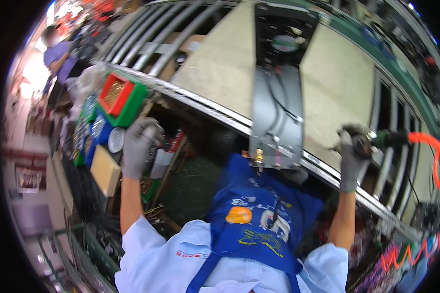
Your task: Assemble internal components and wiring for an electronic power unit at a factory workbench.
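My left hand [143, 141], in a grey glove, is raised beside the parts bins with its fingers curled together. What it holds, if anything, is too blurred to name. Nearest to it is a green bin [138, 100] with a red tray [124, 106] of small brass-coloured parts. My right hand [353, 158], also gloved, grips an air screwdriver [361, 144] joined to an orange coiled hose [437, 168]. Between my hands, a long grey metal housing [288, 110] with a black end section lies across the bench, holding dark cables and a brass fitting [259, 156] at its near end.
Pale boards [220, 68] lie on the roller bench [173, 36], flanking the housing. Blue bins [99, 134], a round white lid [116, 140] and a cream block [105, 170] sit at the left. A person [61, 58] is at the far left. Metal railings [58, 259] stand at lower left.
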Available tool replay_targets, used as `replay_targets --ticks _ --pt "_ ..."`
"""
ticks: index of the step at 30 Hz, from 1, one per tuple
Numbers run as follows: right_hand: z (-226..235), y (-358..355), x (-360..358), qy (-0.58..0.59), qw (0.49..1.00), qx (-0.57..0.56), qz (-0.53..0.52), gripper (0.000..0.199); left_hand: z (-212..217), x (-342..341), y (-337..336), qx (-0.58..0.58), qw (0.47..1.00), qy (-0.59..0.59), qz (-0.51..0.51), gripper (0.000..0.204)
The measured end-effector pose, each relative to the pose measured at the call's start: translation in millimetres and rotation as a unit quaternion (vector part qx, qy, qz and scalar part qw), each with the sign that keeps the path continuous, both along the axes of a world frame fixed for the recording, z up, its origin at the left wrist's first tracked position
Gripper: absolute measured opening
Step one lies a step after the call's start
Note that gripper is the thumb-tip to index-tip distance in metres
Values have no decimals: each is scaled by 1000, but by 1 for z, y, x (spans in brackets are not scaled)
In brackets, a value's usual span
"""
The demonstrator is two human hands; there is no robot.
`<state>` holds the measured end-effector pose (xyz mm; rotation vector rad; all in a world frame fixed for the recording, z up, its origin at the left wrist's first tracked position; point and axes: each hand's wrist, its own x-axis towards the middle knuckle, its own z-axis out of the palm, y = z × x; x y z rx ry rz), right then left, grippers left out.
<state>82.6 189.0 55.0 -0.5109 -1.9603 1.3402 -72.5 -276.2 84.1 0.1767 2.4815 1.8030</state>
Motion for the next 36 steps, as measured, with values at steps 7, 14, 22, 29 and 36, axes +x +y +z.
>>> replay_targets --ticks 7,14,22,29,36 --pt "43 -29 20 200 952 -225 56 29 -48 90 175 254 891 -305 -221 23" --pt "70 -57 41 312 893 -311 88 34 -27 105 204 322 848 -361 -219 24" --pt "78 -69 31 314 884 -333 92 33 -38 105 213 335 840 -370 -213 27" --pt "75 -69 23 276 895 -331 113 35 -37 99 210 293 849 -350 -267 30" --pt "73 -73 16 260 908 -298 141 33 -19 84 209 199 919 -242 -238 30"
